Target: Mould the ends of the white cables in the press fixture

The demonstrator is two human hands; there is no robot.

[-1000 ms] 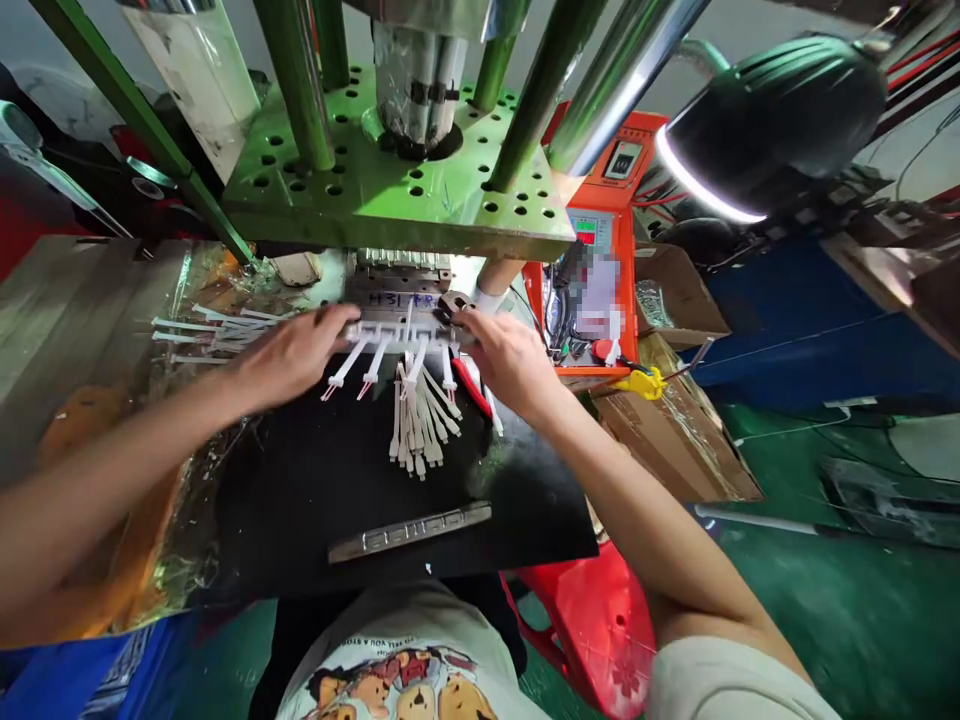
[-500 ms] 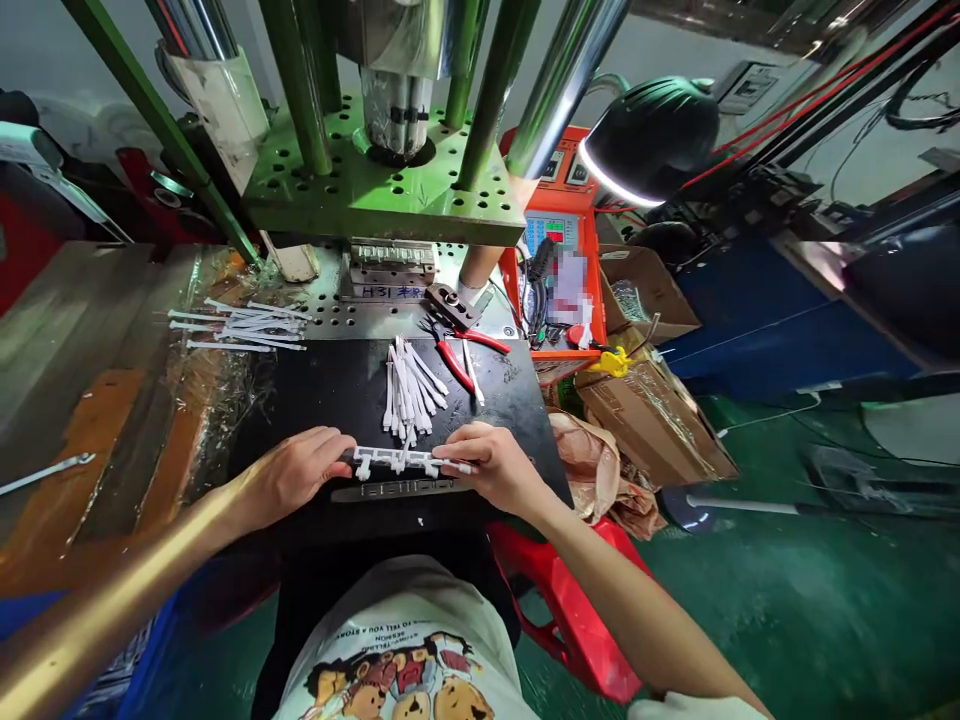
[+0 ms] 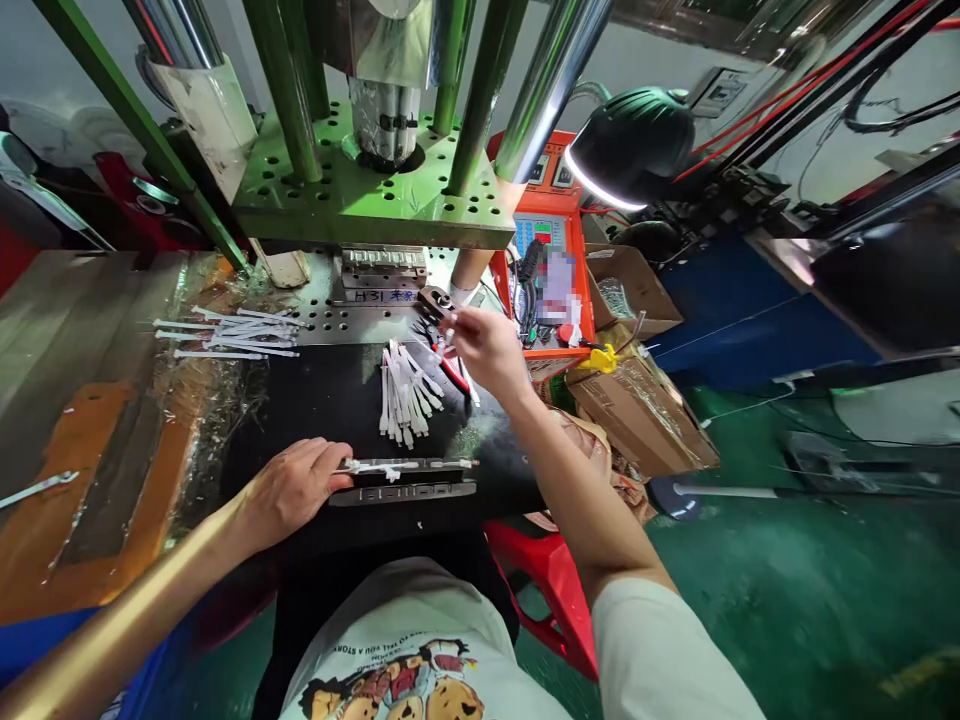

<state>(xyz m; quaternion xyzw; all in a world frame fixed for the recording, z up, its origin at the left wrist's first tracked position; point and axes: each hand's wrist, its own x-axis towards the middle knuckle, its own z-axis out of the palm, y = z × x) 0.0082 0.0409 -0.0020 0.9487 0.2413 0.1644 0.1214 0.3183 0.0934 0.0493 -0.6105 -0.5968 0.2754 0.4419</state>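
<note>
My left hand is closed round the left end of a narrow dark metal bar, level above the black work surface. A white moulded plastic piece lies along the bar. Just below sits a second slotted metal bar. My right hand is up and to the right, fingers curled together over the red-handled pliers. A small white bit shows at its fingertips; whether they grip the pliers is hidden. Left of this hand, a bundle of white plastic-tipped strips is fanned out.
A green press plate overhangs a metal mould block. More white strips lie at the left. An orange control box, a lit lamp and cardboard boxes stand to the right. A red stool is beside me.
My right hand has left the metal bar and moved up and away to the pliers. Less white plastic shows on the bar. My left hand still holds its left end.
</note>
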